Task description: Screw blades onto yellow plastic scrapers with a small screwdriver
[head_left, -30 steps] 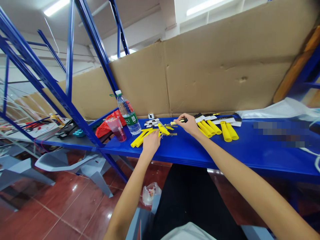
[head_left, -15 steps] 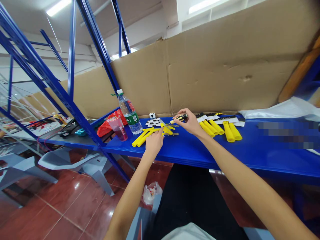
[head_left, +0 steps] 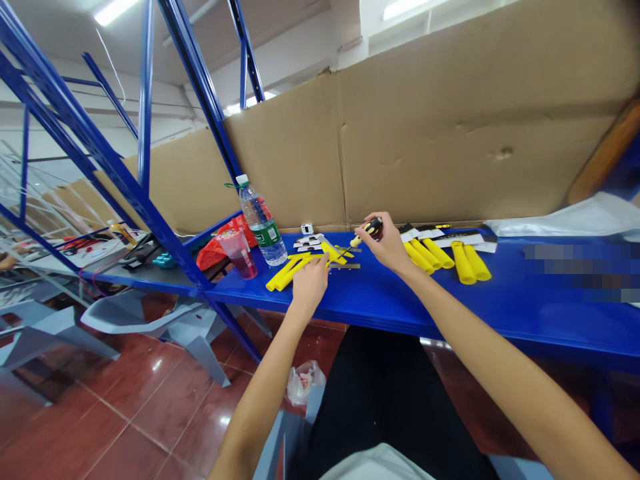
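My right hand (head_left: 387, 241) grips a screwdriver (head_left: 369, 229) by its black and pale yellow handle, the shaft slanting down to the left. The tip is at a small yellow piece (head_left: 331, 251) beside my left fingertips. My left hand (head_left: 311, 279) is closed at the yellow pieces, its fingertips pressed on one whose full shape is hidden. Yellow tube-like handles (head_left: 290, 273) lie left of that hand, and a flat metal strip (head_left: 346, 266) lies to its right. White and black flat pieces (head_left: 311, 241) sit just behind.
A water bottle (head_left: 265, 227) and a red-tinted cup (head_left: 240, 253) stand at left on the blue table (head_left: 380, 300). More yellow handles (head_left: 423, 255) with flat blade-like pieces lie to the right. White plastic sheeting (head_left: 565, 217) lies at the back right, before a cardboard wall (head_left: 425, 133).
My right hand has lifted and shifted slightly right, tilting the screwdriver more steeply. My left hand stays at the yellow pieces, its index finger now drawn in. The view has shifted a little.
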A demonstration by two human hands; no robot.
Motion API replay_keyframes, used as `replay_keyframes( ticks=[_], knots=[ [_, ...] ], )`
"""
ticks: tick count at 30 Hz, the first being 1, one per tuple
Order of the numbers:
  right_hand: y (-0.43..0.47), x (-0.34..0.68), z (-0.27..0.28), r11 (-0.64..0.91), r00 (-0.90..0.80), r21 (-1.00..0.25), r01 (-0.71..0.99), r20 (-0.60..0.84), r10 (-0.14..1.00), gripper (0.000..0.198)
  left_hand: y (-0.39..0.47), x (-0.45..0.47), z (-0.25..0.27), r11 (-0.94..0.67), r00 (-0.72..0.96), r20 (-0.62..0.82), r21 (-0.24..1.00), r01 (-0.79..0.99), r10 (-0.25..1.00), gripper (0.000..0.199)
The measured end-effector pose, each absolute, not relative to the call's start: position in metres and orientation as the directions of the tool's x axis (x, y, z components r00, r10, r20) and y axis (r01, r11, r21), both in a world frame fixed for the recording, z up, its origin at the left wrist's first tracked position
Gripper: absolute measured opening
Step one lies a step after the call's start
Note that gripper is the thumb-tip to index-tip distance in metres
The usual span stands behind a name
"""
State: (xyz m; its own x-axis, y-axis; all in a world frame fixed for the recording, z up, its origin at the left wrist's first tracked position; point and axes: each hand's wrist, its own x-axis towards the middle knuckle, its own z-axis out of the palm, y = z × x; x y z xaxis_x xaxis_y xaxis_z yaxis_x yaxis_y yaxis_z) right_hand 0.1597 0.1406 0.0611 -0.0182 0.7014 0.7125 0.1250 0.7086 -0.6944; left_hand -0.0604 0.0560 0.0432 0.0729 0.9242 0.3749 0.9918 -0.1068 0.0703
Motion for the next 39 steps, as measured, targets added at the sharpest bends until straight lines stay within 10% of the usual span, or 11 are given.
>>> replay_keyframes(
  ticks=[13,22,27,32,39],
  knots=[
    [0.131,0.157,0.082,0.84,-0.392,-0.483,0.245,0.744,0.542,0.032,0.057,-0.058,0.038,-0.115,0.115,0.345,-0.019,0.993,0.931,0.053],
    [0.147,0.145,0.106,0.83,-0.198,-0.55,0.098,0.806,0.558,0.046,0.058,-0.059,0.037,-0.103,0.106,0.377,-0.027,0.994,0.92,0.052],
    [0.182,0.146,0.109,0.745,-0.027,-0.667,0.016,0.744,0.667,0.045,0.067,-0.069,0.035,-0.256,0.086,0.462,0.318,0.913,0.883,0.047],
    [0.211,0.155,0.11,0.437,-0.205,-0.9,-0.013,0.43,0.879,0.047,0.079,-0.083,0.053,-0.29,0.109,0.272,0.93,0.227,0.956,0.051],
    [0.216,0.142,0.081,0.112,-0.662,-0.993,-0.04,0.11,0.742,0.049,0.096,-0.103,0.068,0.039,0.337,0.077,0.946,-0.322,0.938,0.04]
  ],
)
